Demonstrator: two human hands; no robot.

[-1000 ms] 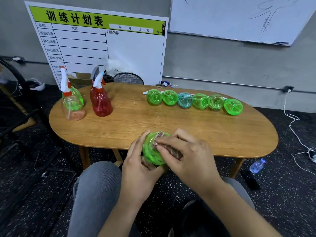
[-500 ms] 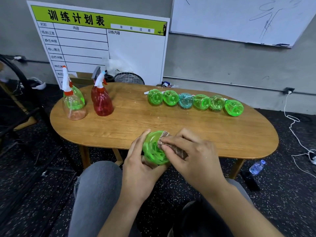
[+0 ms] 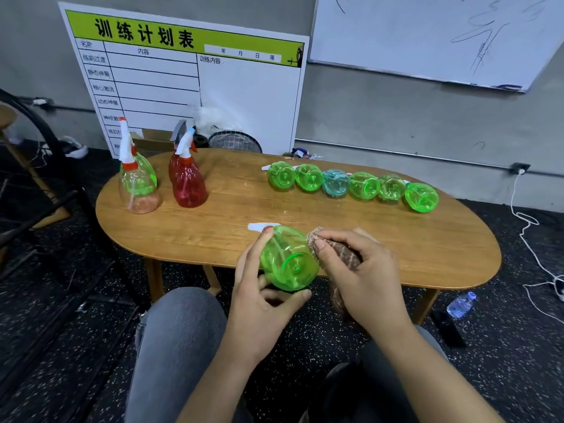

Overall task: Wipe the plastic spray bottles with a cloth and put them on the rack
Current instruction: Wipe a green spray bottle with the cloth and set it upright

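Item: green spray bottle [image 3: 288, 262], held above the table [image 3: 427, 254] near edge, base toward camera; left hand [image 3: 259, 303] grips it steady so right hand [image 3: 363, 279], pinching the cloth [image 3: 335, 254], wipes its side

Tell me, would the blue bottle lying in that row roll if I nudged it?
Probably: the blue bottle lies on its side, rounded. The green bottles touching either side may block it. It looks empty, so likely light.
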